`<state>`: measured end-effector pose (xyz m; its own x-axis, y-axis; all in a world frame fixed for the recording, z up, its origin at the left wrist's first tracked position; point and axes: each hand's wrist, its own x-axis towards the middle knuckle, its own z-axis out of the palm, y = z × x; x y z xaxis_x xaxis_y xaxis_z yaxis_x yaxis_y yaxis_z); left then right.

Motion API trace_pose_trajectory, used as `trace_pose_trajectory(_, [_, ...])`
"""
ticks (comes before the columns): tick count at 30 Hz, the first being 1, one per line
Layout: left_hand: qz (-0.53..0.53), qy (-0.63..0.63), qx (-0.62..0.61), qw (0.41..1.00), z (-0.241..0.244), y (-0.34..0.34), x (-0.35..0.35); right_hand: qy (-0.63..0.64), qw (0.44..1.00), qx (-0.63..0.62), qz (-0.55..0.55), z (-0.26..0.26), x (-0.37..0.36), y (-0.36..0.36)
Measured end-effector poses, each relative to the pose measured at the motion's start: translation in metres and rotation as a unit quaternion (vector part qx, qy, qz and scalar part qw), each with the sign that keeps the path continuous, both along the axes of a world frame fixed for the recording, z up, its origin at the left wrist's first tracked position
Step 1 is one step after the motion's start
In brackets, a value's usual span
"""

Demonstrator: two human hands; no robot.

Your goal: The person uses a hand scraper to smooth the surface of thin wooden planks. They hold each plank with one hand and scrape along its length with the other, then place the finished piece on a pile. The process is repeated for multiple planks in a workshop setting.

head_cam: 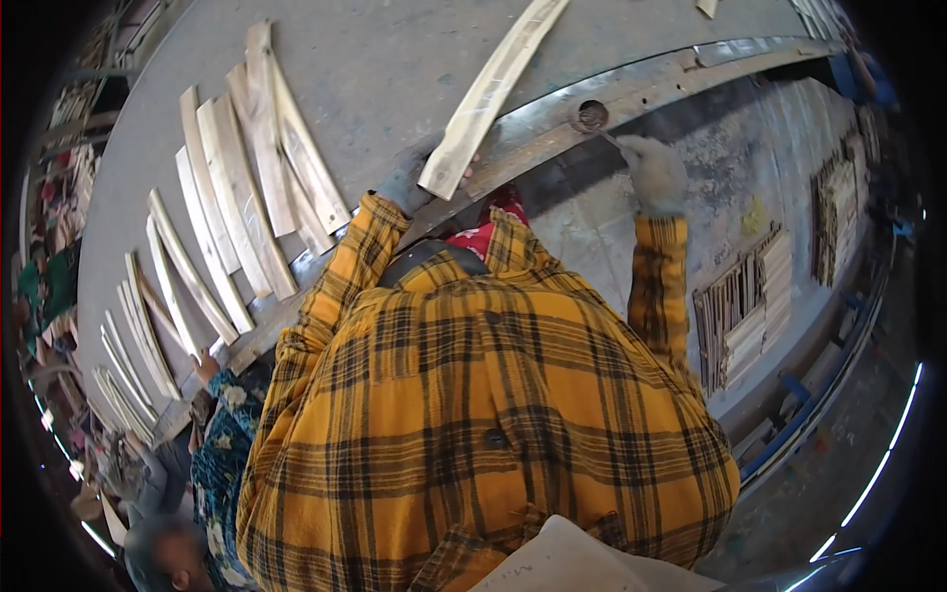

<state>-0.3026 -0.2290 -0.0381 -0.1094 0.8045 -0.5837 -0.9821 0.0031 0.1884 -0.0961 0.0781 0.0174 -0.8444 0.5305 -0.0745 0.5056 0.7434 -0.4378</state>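
Note:
My gloved left hand (pixel 405 181) grips the near end of a long pale wooden board (pixel 484 89), which slants up and away over a grey worktable (pixel 355 59); bare fingertips show at the board's right side. To the right, my gloved right hand (pixel 655 174) holds a thin tool, its far end at a round dark cup (pixel 592 116) set in the table's edge rail. What kind of tool it is, I cannot tell. The board and the cup are apart.
Many wooden boards (pixel 237 185) lie in a fanned row along the table's left side. A co-worker's hand (pixel 207 366) touches one of them. Stacks of wooden strips (pixel 743 318) stand low at the right. The metal-faced edge rail (pixel 666 81) runs across before me.

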Motion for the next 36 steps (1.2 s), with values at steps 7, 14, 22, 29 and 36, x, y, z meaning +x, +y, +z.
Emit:
trace_pose_trajectory(7, [-0.017,-0.011,0.061,0.998,-0.021,0.000,-0.012,-0.240,0.963,0.050,0.109,-0.038,-0.077,0.041])
trace_pose_trajectory(14, [-0.024,0.072,-0.024,0.997,0.009,0.012,-0.009,-0.177,0.963,0.058,0.197,-0.058,-0.078,0.046])
trace_pose_trajectory(22, [0.014,0.098,0.030,0.995,0.021,0.016,-0.004,-0.162,0.894,-0.414,0.057,0.014,-0.067,0.055])
trace_pose_trajectory(29, [0.021,0.097,0.065,0.993,0.003,0.019,-0.004,0.239,0.924,-0.254,0.156,0.033,-0.051,-0.084])
trace_pose_trajectory(36, [0.058,0.096,0.068,0.991,0.006,0.027,-0.003,0.226,0.965,-0.080,0.106,0.034,-0.054,-0.140])
